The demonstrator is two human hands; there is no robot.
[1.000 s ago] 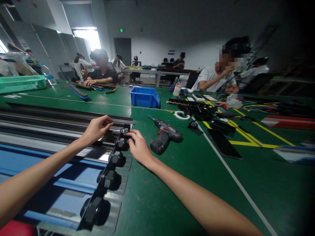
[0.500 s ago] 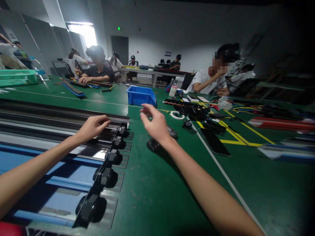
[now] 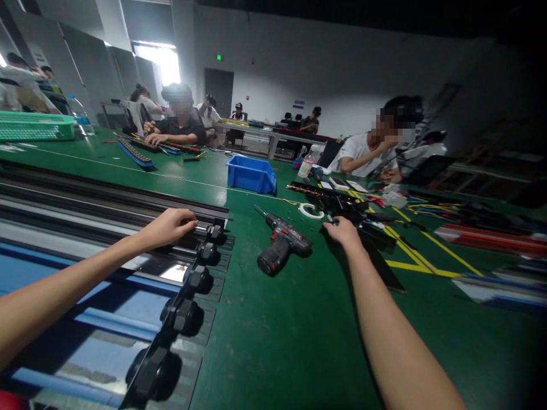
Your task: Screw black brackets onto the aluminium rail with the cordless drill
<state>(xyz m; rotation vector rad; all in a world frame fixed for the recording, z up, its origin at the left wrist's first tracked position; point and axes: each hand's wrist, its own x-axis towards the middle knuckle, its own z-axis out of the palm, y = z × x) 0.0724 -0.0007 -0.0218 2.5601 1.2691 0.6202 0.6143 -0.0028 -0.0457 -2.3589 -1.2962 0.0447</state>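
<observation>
My left hand lies on the end of the long black rails, fingers bent and thumb and forefinger pressed together on the top rail. A black strip of round knobs runs from that rail end toward me. My right hand is stretched out to the right of the cordless drill, over small black parts on the green table. Its back hides most of the fingers, so what they touch is not visible. The drill lies on its side between my hands, touched by neither.
A blue bin, a white tape roll and a bottle sit beyond the drill. Coloured wires lie at the right. Seated people work opposite, another person farther right. A green crate stands far left.
My right hand left the knob strip, rose over the drill and came down further right on the small black parts. My left hand stayed on the rail.
</observation>
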